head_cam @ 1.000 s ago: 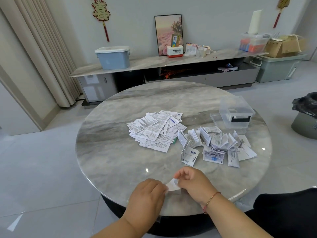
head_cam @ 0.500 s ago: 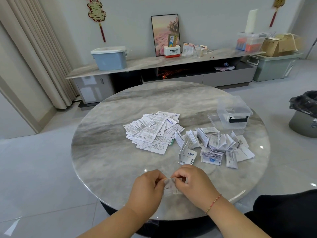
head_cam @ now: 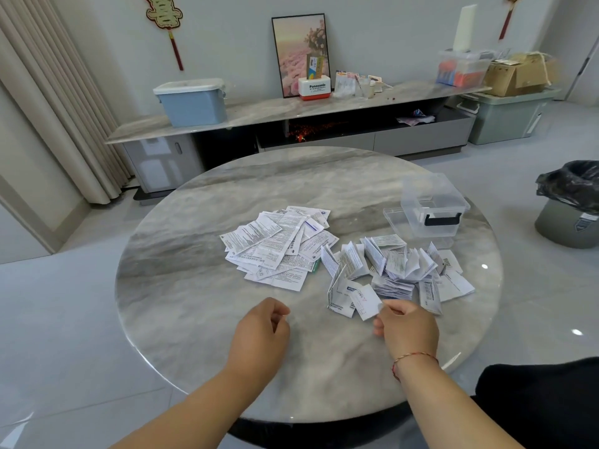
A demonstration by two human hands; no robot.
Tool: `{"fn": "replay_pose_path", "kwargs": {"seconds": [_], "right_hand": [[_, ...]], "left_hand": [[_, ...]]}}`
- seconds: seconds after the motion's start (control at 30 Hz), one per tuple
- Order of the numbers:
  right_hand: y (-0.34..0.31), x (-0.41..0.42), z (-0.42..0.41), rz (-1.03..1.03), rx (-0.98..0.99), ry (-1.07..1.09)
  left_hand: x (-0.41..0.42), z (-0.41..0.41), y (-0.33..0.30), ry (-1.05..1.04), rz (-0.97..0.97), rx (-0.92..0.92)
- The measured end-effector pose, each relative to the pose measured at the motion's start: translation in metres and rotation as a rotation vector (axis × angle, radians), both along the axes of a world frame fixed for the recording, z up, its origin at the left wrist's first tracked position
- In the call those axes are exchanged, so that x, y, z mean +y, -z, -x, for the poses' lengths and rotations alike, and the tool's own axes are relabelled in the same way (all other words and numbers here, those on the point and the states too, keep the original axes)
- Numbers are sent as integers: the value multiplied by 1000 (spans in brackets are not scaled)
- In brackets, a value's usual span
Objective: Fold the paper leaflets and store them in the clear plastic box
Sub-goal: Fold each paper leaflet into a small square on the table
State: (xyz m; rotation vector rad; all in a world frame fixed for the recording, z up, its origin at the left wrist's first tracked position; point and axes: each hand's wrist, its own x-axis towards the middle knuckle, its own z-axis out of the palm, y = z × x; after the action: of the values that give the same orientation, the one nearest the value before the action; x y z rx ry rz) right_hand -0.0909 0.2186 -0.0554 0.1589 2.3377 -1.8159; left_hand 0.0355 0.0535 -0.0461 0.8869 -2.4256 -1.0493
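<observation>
Right hand (head_cam: 405,328) fingers are curled round a small folded leaflet (head_cam: 368,301), which is held just over the near edge of the folded pile (head_cam: 395,270). Its long side seems tilted up and away. Left hand (head_cam: 262,332) is loosely curled and nothing is held. Far right, beyond the pile, the clear plastic box (head_cam: 432,205) is seen; the right hand is nearer to it.
</observation>
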Motion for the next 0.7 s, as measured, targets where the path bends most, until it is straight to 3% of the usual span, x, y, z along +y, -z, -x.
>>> {"fn": "replay_pose_path", "kwargs": {"seconds": [0.17, 0.3, 0.43, 0.57, 0.7], "right_hand": [[8, -6, 4, -58, 23, 14], [6, -8, -16, -173, 218, 91], [6, -16, -29, -156, 272, 53], [8, -19, -26, -118, 263, 45], [10, -19, -25, -129, 272, 34]], "left_hand": [[-36, 11, 9, -104, 74, -51], [-76, 30, 17, -111, 312, -131], [-108, 54, 10, -67, 485, -268], [-128, 82, 3, 47, 492, -509], [-144, 106, 2, 112, 246, -670]]}}
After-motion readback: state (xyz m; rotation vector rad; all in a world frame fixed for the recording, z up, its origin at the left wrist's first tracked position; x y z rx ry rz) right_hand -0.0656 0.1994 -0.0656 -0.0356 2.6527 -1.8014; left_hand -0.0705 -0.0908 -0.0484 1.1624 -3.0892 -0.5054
